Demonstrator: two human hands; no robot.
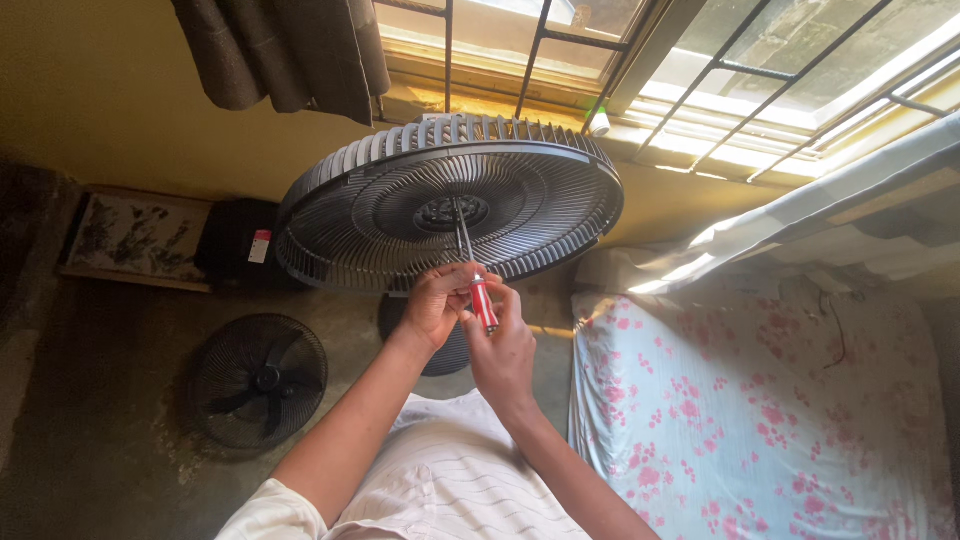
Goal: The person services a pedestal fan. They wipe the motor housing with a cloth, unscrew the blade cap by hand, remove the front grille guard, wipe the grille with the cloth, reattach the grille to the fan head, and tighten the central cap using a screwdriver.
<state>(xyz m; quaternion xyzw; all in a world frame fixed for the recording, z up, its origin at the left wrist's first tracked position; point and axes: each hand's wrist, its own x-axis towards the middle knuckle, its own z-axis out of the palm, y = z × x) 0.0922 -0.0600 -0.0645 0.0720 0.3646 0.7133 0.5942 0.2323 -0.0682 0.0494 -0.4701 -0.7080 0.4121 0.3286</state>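
Beneath 1 fan guard [450, 205], 2 hands [437, 300] on 1 screwdriver [481, 298].

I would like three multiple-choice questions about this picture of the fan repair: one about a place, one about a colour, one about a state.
1. Where does the second fan guard lie?
A. on the floor, at left
B. on the bed
C. on the windowsill

2. What colour is the screwdriver handle?
A. blue
B. red
C. yellow

3. How is the screwdriver held?
A. lying loose
B. by both hands
C. by one hand

Key: 1 A, it rests on the concrete floor. 2 B, red shows between the fingers. 3 B, left hand and right hand both grip it, its tip at the fan grille hub.
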